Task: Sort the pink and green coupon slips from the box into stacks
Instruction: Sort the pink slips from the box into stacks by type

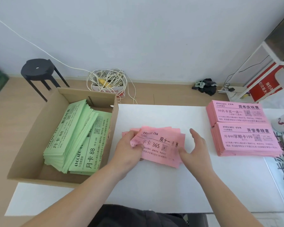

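Left hand (129, 149) pinches loose pink paper slips (159, 145), seemingly "AVOCADO GYM", "365"; right hand (197, 148) straight-fingered, thumb touching them.

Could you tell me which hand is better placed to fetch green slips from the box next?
Probably the left hand: the box sits beside it, though it grips the pink slips. The right hand is open but farther.

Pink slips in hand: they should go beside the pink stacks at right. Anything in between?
Nothing visible. Only bare white table lies between the pink slips and the two pink stacks; the right hand, fingers straight, is at the slips' right edge.
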Demonstrator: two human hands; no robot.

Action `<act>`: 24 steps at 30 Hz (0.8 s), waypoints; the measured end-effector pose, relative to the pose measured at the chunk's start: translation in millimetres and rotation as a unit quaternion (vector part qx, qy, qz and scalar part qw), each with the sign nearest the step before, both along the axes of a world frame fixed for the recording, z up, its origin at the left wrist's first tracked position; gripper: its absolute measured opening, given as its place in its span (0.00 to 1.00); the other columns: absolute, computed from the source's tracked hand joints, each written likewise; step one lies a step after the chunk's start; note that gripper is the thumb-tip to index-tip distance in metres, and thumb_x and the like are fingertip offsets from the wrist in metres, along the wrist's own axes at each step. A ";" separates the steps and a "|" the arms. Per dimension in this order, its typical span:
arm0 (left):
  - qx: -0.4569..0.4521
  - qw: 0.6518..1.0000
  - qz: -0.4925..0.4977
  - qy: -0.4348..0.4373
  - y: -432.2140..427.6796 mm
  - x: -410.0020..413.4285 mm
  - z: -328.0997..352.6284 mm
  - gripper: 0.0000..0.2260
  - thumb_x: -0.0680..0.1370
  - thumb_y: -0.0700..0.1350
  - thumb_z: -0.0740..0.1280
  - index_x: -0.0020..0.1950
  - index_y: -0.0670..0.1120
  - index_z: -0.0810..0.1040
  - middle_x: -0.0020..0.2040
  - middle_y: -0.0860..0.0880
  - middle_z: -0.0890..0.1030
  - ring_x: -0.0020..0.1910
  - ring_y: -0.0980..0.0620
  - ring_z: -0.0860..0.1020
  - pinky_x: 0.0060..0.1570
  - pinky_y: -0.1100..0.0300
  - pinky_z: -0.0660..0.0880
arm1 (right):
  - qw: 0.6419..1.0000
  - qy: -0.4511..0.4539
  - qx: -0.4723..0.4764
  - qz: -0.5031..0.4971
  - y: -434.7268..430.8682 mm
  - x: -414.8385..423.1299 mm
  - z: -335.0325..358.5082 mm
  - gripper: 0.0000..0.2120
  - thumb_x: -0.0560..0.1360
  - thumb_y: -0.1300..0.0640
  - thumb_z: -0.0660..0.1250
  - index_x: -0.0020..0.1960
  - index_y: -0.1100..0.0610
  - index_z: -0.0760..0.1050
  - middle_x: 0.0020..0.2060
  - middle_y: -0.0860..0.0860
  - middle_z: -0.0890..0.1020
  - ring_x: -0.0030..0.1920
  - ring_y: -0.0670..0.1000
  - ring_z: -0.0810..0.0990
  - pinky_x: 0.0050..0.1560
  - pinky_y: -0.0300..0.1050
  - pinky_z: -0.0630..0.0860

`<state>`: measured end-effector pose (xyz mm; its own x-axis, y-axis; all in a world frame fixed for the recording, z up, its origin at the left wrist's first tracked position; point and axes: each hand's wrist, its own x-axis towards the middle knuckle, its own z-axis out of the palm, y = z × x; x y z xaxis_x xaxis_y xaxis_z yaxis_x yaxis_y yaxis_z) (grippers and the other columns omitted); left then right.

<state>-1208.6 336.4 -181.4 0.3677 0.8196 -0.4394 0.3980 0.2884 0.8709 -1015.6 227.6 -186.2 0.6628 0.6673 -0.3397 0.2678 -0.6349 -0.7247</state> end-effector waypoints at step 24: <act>0.025 0.999 0.032 -0.006 -80.3 12.1 -26.1 0.15 0.80 0.31 0.63 0.55 0.52 0.75 0.48 0.59 0.81 0.47 0.65 0.77 0.40 0.77 0.70 | 0.974 0.158 0.109 -0.123 -60.5 -10.3 -24.4 0.12 0.80 0.64 0.63 0.54 0.48 0.76 0.50 0.42 0.82 0.52 0.41 0.79 0.49 0.40 0.73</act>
